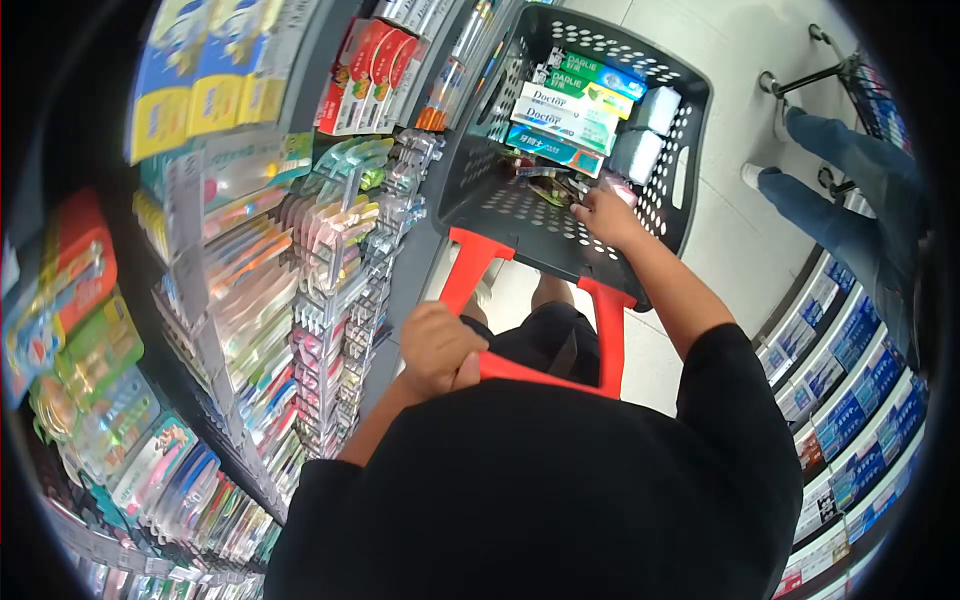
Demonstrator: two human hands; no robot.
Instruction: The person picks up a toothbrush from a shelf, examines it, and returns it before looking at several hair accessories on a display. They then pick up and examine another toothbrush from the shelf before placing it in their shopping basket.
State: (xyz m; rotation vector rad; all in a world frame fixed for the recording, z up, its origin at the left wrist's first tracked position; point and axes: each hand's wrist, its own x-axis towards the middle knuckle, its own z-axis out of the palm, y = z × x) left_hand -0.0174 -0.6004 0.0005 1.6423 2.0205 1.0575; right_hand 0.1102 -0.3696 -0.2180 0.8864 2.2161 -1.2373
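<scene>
My left hand (440, 347) is wrapped round the red handle (540, 375) of a black shopping basket (470, 205) with holes in its walls. My right hand (607, 216) reaches inside, its fingers drawn together at some small packaged items (552, 187) on the basket floor; whether it grips one is hard to see. Beyond it lie green Darlie toothpaste boxes (590, 70), white Doctor toothpaste boxes (565, 115) and a teal box (553, 149). Two white-and-dark packs (635, 155) rest along the right wall, and a pinkish item (620, 188) is partly behind my right hand.
Racks of packaged toothbrushes (260, 330) run close along the left, with red boxes (370, 80) above them. Shelves of blue boxes (850, 400) curve along the right. Another person's legs (840, 190) stand at upper right beside a wheeled metal frame (815, 75).
</scene>
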